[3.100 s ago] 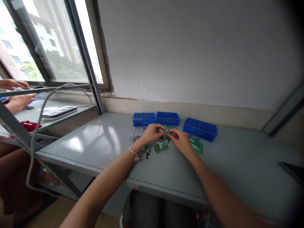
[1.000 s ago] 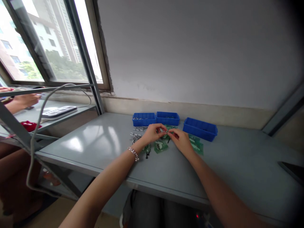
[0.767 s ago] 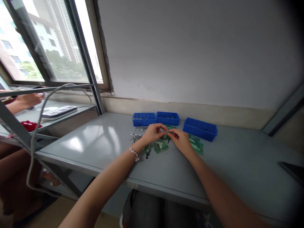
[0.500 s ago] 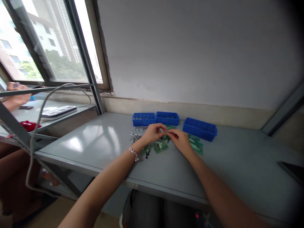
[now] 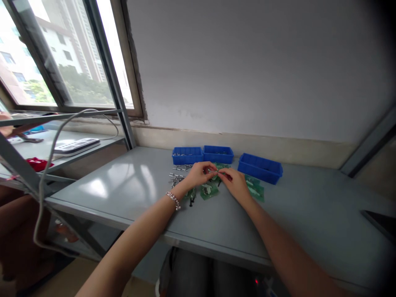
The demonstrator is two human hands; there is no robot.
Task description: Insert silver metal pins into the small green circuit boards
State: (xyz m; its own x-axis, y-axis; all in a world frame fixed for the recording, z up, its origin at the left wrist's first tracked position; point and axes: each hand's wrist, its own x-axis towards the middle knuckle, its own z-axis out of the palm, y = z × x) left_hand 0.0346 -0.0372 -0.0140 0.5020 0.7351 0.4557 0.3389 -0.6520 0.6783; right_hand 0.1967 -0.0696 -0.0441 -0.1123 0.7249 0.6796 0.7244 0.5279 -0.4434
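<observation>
Left hand (image 5: 198, 173): grip pinches one end of a slim metal piece (image 5: 212, 170) | Right hand (image 5: 235, 180): grip pinches its other end | Piece: held between both hands, over the counter (image 5: 216, 225) | Loose metal rods (image 5: 176, 178): on counter, left of left hand | Green packet (image 5: 208, 190): on counter, near left hand | Blue bin (image 5: 260, 168): beyond right hand

- Metal rod (image 5: 212, 171): mostly covered by left hand (image 5: 199, 173) and right hand (image 5: 233, 180).
- Rod pile (image 5: 176, 176), left hand's nine o'clock: partly behind the wrist (image 5: 183, 188).
- Blue bin (image 5: 260, 170), right hand's two o'clock: inside too dark to tell.
- Black object (image 5: 382, 222), four o'clock: cut off, unidentifiable.
- Co-worker's hand (image 5: 6, 130), nine o'clock: cropped, blurred.
</observation>
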